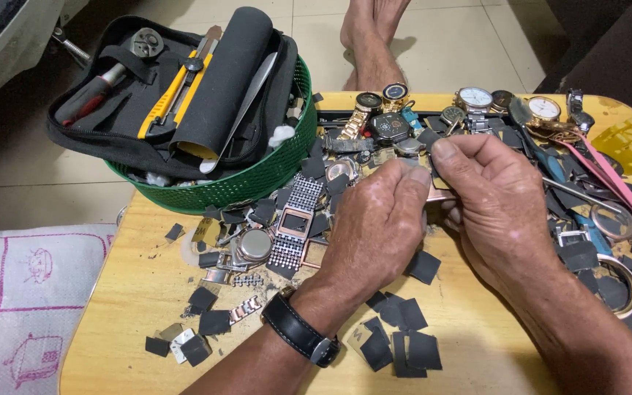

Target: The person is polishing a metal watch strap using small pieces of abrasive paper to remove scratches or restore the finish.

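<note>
Left hand (378, 219), strapped wristwatch (303, 335) on its wrist, fingers pinched with right hand (495, 201) on small dark square piece (429, 139), mid-table, wooden table (148, 292) strewn with dark scraps, watches (418, 121) along far edge, green basket (257, 175) at far left corner, tiled floor (448, 44) beyond.

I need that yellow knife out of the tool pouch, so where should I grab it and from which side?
Grip the yellow knife by its upper handle, near the black slider, coming from above. It lies slanted on the open pouch with that stretch bare. The black roll crowds its right side, and its lower end seems tucked under a strap, so pinch its edges and probably draw it up and away along its length.
</note>
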